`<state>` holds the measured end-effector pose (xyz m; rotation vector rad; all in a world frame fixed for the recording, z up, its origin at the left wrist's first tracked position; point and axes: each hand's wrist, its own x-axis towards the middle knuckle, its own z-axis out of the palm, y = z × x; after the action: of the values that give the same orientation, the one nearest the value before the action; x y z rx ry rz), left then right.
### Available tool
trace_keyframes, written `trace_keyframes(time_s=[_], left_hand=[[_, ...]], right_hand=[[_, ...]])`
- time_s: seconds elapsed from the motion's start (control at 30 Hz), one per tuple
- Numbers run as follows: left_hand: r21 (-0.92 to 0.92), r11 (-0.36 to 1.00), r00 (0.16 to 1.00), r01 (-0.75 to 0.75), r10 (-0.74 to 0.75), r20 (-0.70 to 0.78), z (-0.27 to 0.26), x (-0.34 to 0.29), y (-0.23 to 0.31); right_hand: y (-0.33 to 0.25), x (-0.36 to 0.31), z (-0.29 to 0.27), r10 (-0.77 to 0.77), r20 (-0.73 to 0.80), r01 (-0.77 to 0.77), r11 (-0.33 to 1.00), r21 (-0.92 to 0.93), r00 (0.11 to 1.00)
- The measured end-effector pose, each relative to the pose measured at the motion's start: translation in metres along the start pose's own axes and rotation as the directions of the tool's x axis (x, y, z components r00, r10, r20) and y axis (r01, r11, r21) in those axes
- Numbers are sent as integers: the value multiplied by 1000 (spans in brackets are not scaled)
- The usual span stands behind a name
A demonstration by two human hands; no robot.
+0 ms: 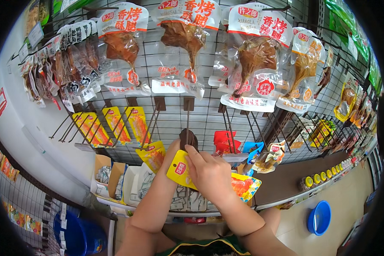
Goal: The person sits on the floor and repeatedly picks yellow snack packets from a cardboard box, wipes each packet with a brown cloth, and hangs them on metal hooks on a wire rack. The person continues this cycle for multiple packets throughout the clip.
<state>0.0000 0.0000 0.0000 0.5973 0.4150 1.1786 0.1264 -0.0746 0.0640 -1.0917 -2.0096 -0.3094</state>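
My right hand (211, 173) is closed on a yellow food packet (181, 170) with a hang hole and a red label. Its other end, showing orange-red food, sticks out beyond my wrist. My left hand (175, 148) reaches up behind the packet, its fingers mostly hidden. At its tip shows a dark brown rounded thing (188, 138) that I cannot make out, beside a long metal hook (188, 117) on the wire rack. A second yellow packet (152, 155) is partly behind my left forearm.
Large clear packets of roast legs (183, 47) hang along the top of the wire rack. Several yellow packets (115, 123) hang at left, with bare hooks jutting out. Below stand boxes of small sachets (141, 185). Blue buckets (319, 217) stand on the floor at both sides.
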Motion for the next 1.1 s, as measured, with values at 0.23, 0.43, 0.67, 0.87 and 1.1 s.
trace_keyframes(time_s=[0.23, 0.43, 0.67, 0.87, 1.1], left_hand=[[-30, 999, 999, -21, 22, 46, -11, 12, -1], [14, 977, 958, -214, 212, -194, 28, -43, -5], [160, 972, 915, 170, -96, -392, 24, -30, 17], [453, 885, 967, 108, 12, -254, 14, 23, 22], [359, 932, 963, 45, 55, -264, -10, 89, 31]], right_hand=[[2, -3, 0, -24, 23, 23, 999, 33, 999], [7, -3, 2, -54, 19, 52, 996, 68, 998], [11, -5, 1, -69, 59, 65, 995, 74, 996], [9, -6, -1, -65, 73, 60, 996, 66, 995], [9, -3, -1, -63, 76, 58, 996, 74, 995]])
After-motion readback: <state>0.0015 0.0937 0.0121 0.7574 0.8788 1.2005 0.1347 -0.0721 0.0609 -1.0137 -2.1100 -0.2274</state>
